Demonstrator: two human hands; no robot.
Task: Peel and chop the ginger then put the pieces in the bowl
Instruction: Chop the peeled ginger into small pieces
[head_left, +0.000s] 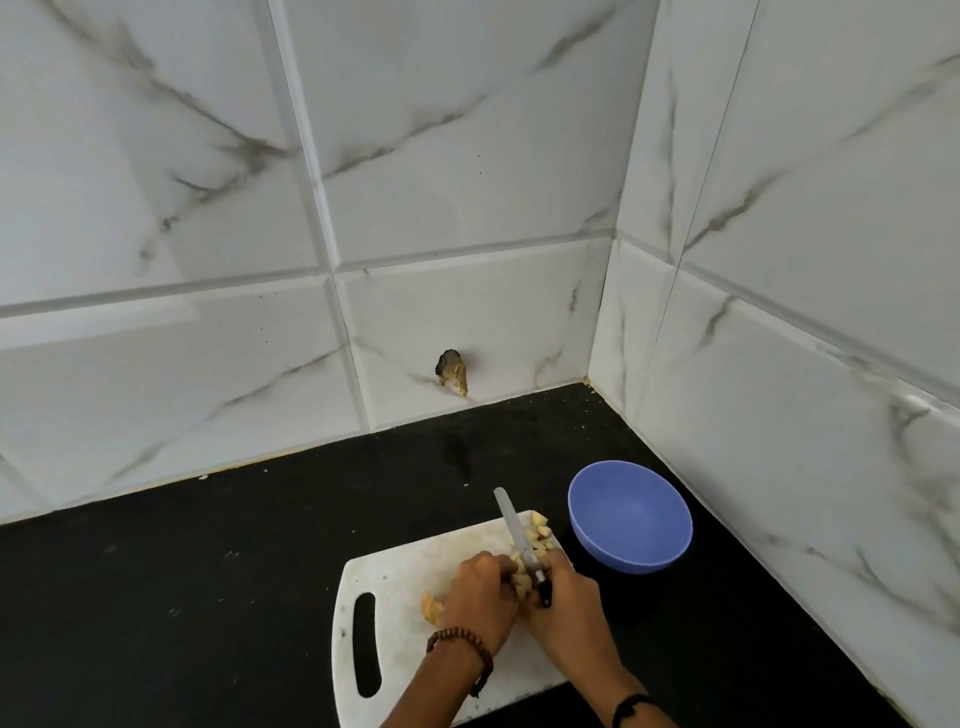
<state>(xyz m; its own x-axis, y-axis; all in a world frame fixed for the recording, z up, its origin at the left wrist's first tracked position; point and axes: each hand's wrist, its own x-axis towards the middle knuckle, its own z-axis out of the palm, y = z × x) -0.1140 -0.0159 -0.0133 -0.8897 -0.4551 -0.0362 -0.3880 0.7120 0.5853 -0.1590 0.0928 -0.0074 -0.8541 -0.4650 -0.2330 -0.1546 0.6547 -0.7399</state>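
Your wrists come in from 6 o'clock, a beaded bracelet (462, 636) on one and a dark band (631, 706) on the other, and they meet over the white cutting board (395, 582). Your left hand (480, 597) has its fingers curled down on the uncut ginger (519, 577), most of it hidden under them. Your right hand (566, 608) has its fingers wrapped round the handle of the knife (514, 530), whose blade runs from 5 o'clock towards 11 o'clock, the tip past the board's far edge. The chopped pieces (537, 532) lie just to the right of the blade, at 12 o'clock from your hands, piled in the board's far right corner. A pale scrap (431, 608), likely peel, sits at 9 o'clock of your left hand. The blue bowl (631, 514) stands on the black surface (208, 597) at 2 o'clock from the pile, just beside that corner, with no pieces showing inside. I judge chopping is nearly done; your right hand is the nearer to the bowl, so the pile would travel a short way towards 2 o'clock.
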